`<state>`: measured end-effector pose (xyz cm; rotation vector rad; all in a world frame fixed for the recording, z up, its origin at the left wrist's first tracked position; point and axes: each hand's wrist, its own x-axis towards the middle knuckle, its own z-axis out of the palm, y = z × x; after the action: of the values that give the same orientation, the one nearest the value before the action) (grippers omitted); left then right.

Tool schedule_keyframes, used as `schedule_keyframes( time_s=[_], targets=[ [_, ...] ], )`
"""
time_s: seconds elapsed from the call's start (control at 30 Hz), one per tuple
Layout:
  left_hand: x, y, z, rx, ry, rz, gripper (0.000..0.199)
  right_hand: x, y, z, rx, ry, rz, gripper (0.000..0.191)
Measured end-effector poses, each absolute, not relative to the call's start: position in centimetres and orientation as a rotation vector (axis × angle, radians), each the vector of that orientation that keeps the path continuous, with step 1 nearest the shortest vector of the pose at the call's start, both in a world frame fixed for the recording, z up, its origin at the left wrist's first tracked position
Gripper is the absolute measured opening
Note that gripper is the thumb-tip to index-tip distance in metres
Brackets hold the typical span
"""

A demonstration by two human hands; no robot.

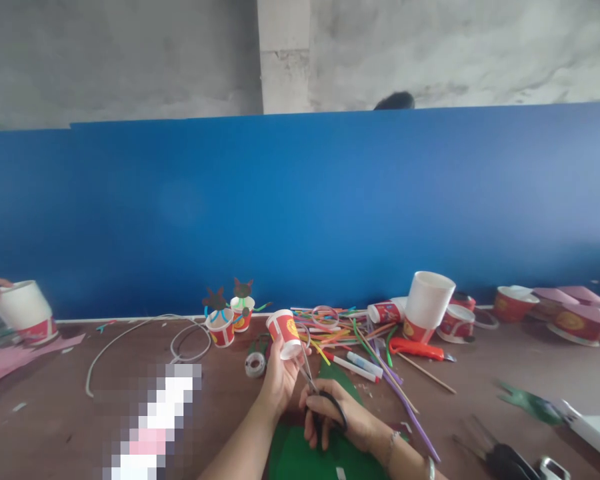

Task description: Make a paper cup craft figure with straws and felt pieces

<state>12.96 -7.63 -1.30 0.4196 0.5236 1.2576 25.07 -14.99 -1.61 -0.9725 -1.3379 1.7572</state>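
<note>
Holding the cup (281, 332) at twelve o'clock in my left hand (281, 380), I grip scissors (311, 383) in my right hand (356, 415), blades near it; whether they've cut, I cannot tell. Two cups (223, 333) toward eleven o'clock already wear dark heads (243, 289); mine, seemingly unfinished, shows none.

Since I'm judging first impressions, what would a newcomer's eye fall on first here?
The broad blue partition dominates, behind the table. Below, near the middle, the left grip holds a red paper cup and the right grip black-handled scissors. Left of these stand two smaller-looking cups with dark, cat-eared figures.
</note>
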Motion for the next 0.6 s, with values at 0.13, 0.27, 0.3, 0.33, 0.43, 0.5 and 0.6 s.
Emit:
schedule_keyframes(
  time_s=[0.13, 0.27, 0.3, 0.33, 0.43, 0.5, 0.6],
  targets=[
    [13.0, -7.8, -1.1, 0.378, 0.562, 1.254, 0.03, 24.7, -15.3, -1.6, -0.972, -1.319, 1.766, 0.04],
    [12.9, -7.8, -1.0, 0.393, 0.582, 1.243, 0.032, 24.4, -15.5, -1.4, -0.972, -1.302, 1.773, 0.04],
    [12.9, -7.8, -1.0, 0.386, 0.586, 1.242, 0.032, 24.3, -15.6, -1.4, -0.973, -1.294, 1.772, 0.04],
    [12.9, -7.7, -1.0, 0.377, 0.589, 1.242, 0.033, 24.3, -15.6, -1.3, -0.972, -1.287, 1.77, 0.041],
    [13.0, -7.7, -1.0, 0.363, 0.597, 1.243, 0.033, 24.2, -15.7, -1.1, -0.98, -1.271, 1.76, 0.042],
    [12.9, -7.7, -0.9, 0.348, 0.605, 1.232, 0.032, 24.1, -15.8, -1.0, -0.982, -1.266, 1.761, 0.043],
    [12.9, -7.9, -0.6, 0.297, 0.636, 1.185, 0.03, 23.9, -15.9, -1.0, -0.968, -1.249, 1.761, 0.044]
  ],
)
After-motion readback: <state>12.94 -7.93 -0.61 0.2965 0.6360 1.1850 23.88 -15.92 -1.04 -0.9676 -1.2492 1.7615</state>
